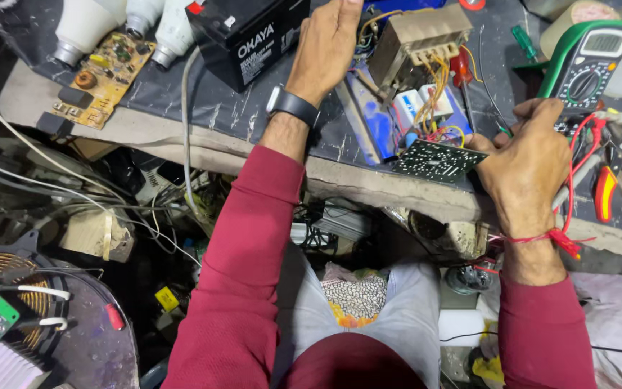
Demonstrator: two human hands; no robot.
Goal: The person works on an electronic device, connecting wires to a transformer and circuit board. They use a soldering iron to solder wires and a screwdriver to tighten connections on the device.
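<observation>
Here, left hand (329, 43): stretched past the transformer (415, 43); fingertips cut off by the frame, spread unclear.
Right hand (527, 162): fingers curled, pinching the circuit board's (439, 160) edge.
Circuit board: tilted at the bench edge (368, 186), beside the multimeter (586, 61).

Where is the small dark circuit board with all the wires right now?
In the head view, the dark circuit board sits at the workbench's front edge, right of centre, pinched by the right hand, below the transformer.

circuit board (438, 160): matt dark laminate, dotted with solder
battery (248, 34): glossy black plastic
worktop (203, 108): scratched, worn dark sheet
transformer (417, 41): dull metal
sleeves (242, 274): soft red cloth
pliers (605, 193): red plastic grips
</observation>
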